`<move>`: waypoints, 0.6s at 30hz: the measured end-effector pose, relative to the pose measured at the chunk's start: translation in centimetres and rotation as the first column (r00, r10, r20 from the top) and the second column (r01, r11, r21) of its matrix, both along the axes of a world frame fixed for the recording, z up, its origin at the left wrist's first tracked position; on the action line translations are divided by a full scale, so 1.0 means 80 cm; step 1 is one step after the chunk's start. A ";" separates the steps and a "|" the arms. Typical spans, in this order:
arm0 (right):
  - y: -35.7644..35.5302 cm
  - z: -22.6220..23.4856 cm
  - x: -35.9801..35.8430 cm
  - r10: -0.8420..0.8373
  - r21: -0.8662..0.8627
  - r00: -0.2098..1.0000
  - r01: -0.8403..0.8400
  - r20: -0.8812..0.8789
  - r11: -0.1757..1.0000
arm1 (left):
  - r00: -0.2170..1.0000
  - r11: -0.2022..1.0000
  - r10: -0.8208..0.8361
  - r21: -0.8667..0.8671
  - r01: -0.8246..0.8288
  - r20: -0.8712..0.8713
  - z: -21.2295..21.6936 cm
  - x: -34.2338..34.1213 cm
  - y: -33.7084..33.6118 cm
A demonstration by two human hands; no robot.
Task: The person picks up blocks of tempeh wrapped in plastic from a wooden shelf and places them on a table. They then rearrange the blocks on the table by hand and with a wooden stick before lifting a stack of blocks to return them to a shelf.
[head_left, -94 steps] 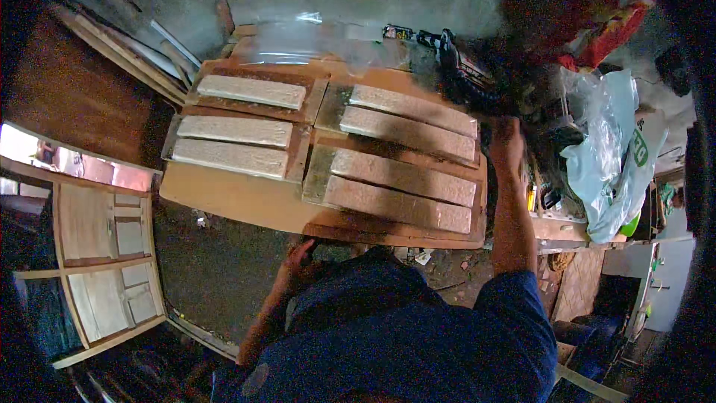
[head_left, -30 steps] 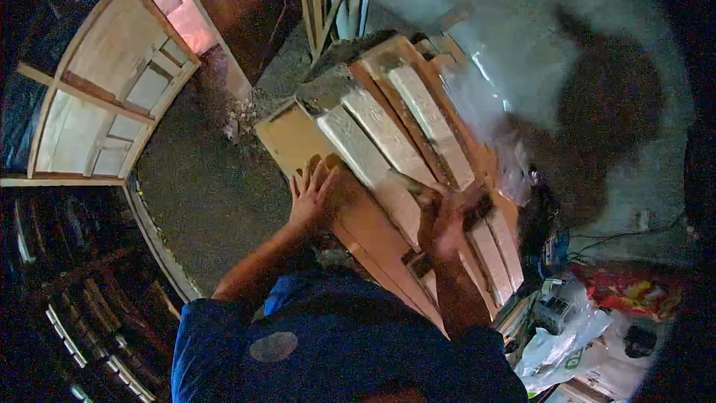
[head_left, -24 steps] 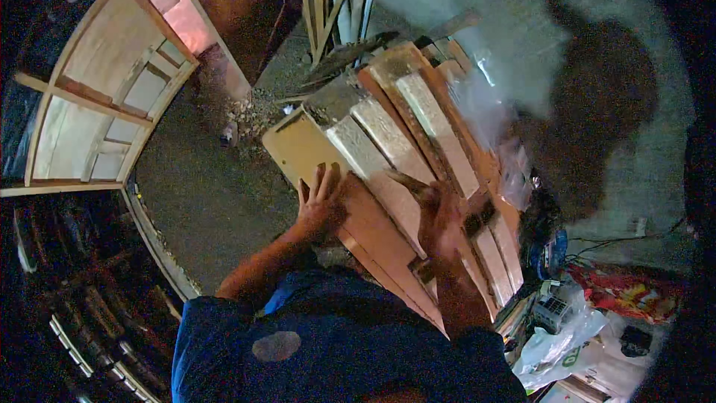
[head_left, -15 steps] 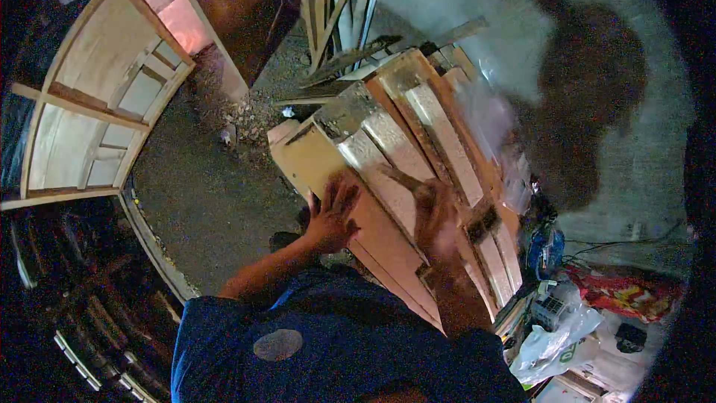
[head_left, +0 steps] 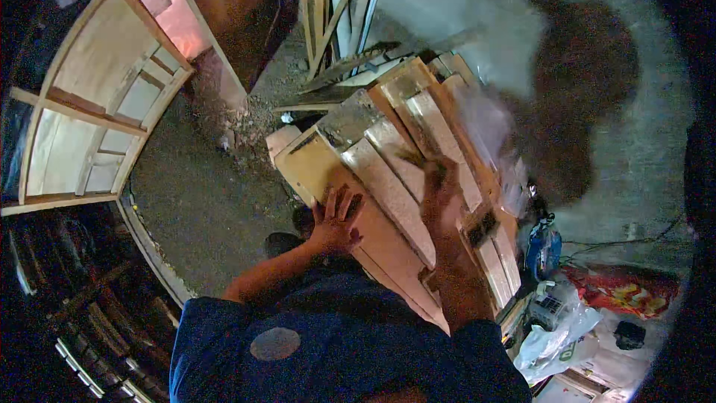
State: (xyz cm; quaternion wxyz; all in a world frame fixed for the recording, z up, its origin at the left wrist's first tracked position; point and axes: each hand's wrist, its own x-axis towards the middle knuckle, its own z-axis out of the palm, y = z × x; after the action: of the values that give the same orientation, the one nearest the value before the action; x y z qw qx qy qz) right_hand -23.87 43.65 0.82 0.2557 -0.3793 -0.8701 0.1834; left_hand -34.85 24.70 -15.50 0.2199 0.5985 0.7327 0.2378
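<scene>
A large wooden panel piece (head_left: 395, 235) with pale raised strips and brown edges lies slanted in front of me. My left hand (head_left: 337, 220) rests on its left part with the fingers spread flat. Over the middle strips, my right hand (head_left: 440, 183) is closed round a thin brown tool (head_left: 406, 154), which points up and to the left. Motion blurs the tool, so its exact kind cannot be made out. A dark patch or block (head_left: 479, 229) sits on the panel beside my right forearm.
Wooden planks and pipes (head_left: 328, 22) lean at the back, near a dark brown door (head_left: 231, 15). A pale framed wooden panel (head_left: 97, 104) stands at the left. To the right are a blue bottle (head_left: 544, 250), a white plastic bag (head_left: 556, 347) and a red packet (head_left: 623, 291).
My right hand has moved slightly up and away along the panel with the tool. My left hand stays spread on the panel, almost in the same place.
</scene>
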 end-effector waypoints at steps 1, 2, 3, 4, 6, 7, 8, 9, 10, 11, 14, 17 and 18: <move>0.004 0.001 0.002 -0.061 -0.020 0.993 0.059 -0.097 0.998 | 1.000 1.000 -0.007 0.000 0.007 0.006 0.000 0.000 -0.002; 0.007 0.003 0.004 -0.124 -0.045 0.973 0.117 -0.192 0.992 | 1.000 1.000 -0.016 -0.001 0.016 0.013 0.001 0.001 -0.004; 0.009 0.009 0.007 -0.078 0.047 0.995 0.082 -0.067 0.996 | 1.000 1.000 -0.015 -0.020 0.015 0.003 0.000 0.001 -0.004; 0.010 0.019 0.009 -0.046 0.136 0.997 0.037 0.063 0.990 | 1.000 0.999 -0.015 -0.036 0.015 -0.007 -0.002 0.002 -0.002; 0.012 0.026 0.020 -0.114 0.116 0.988 0.102 0.103 0.988 | 1.000 0.997 -0.011 -0.081 0.009 -0.024 -0.007 0.002 0.001; 0.012 0.022 0.031 -0.209 0.002 0.978 0.209 0.027 0.978 | 1.000 0.994 -0.004 -0.113 0.002 -0.022 -0.009 0.006 0.000; 0.012 0.018 0.043 -0.308 -0.119 0.951 0.302 -0.039 0.946 | 1.000 0.989 0.003 -0.145 -0.006 -0.021 -0.012 0.008 0.000; 0.012 0.014 0.053 -0.279 -0.097 0.959 0.282 0.040 0.955 | 1.000 0.992 0.002 -0.128 -0.006 -0.027 -0.016 0.009 0.000; 0.012 0.005 0.064 -0.248 -0.085 0.962 0.258 0.112 0.962 | 0.999 0.993 0.003 -0.117 -0.008 -0.042 -0.020 0.009 -0.002; 0.013 0.001 0.077 -0.225 -0.065 0.956 0.241 0.189 0.968 | 0.999 0.995 -0.004 -0.098 -0.001 -0.050 -0.018 0.008 0.001; 0.010 -0.046 0.141 -0.297 -0.159 0.946 0.276 -0.127 0.948 | 0.983 0.988 -0.065 -0.148 0.040 -0.171 -0.012 0.012 0.003; -0.011 -0.025 0.156 -0.219 0.044 0.975 0.217 0.035 0.975 | 0.975 0.988 -0.030 -0.152 -0.004 -0.220 -0.022 0.014 0.002; -0.020 -0.003 0.153 -0.219 0.163 0.973 0.205 0.072 0.965 | 0.970 0.991 -0.040 -0.134 0.008 -0.238 -0.024 0.013 0.000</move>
State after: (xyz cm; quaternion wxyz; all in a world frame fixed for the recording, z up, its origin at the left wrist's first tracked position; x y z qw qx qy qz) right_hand -11.60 42.04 0.56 0.2633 -0.4573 -0.8465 0.0699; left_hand -33.79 24.70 -17.43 0.1714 0.6158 0.7608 0.1120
